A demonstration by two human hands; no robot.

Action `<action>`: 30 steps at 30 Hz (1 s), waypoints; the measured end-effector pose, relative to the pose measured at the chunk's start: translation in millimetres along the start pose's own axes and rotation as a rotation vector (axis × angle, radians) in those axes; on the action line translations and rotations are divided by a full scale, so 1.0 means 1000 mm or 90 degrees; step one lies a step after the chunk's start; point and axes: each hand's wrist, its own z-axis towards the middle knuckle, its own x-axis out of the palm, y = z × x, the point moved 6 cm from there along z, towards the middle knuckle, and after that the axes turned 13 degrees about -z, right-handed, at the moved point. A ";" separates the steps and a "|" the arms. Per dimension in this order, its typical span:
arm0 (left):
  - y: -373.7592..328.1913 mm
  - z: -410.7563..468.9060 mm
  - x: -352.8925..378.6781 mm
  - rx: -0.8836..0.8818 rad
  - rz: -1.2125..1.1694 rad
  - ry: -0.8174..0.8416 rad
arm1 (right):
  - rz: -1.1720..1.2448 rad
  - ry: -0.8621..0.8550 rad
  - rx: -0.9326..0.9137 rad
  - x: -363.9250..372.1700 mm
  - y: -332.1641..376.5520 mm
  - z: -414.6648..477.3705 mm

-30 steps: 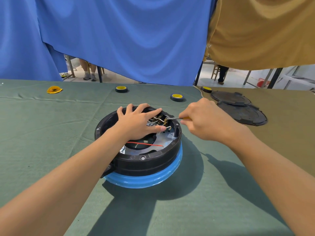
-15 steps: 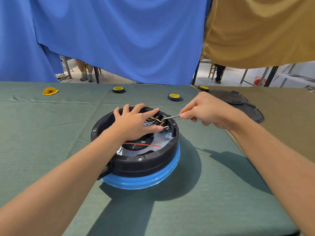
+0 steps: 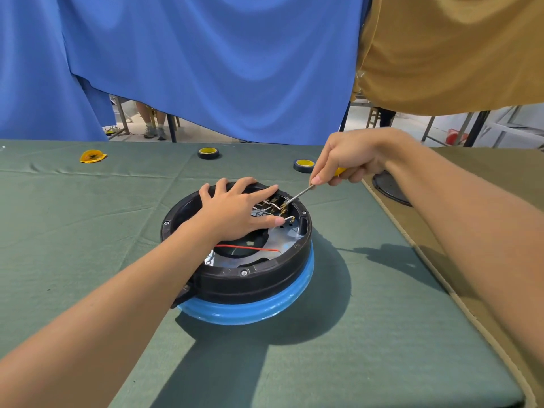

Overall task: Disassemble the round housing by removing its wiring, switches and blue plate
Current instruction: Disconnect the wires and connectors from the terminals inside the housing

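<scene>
Black round housing on blue base, red wire, green tablecloth, yellow-cored tape rolls

left hand and screwdriver over the housing, open cloth all around

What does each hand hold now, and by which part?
The right hand grips a screwdriver by its yellow handle. The left hand holds nothing; it rests flat on the round housing.
</scene>
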 end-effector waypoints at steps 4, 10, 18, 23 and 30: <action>0.000 0.000 -0.001 0.001 0.003 -0.002 | 0.027 0.108 0.028 -0.002 -0.005 0.018; 0.002 0.002 0.000 -0.002 0.000 0.001 | 0.064 0.123 0.048 -0.006 -0.008 0.030; 0.003 0.002 0.000 -0.001 -0.003 -0.004 | 0.266 -0.209 0.006 -0.005 -0.008 0.027; 0.003 0.001 0.000 0.001 0.001 -0.010 | 0.304 -0.308 0.025 0.003 -0.012 0.011; 0.002 0.002 0.000 0.004 0.004 -0.022 | 0.290 -0.583 0.016 0.016 -0.002 -0.007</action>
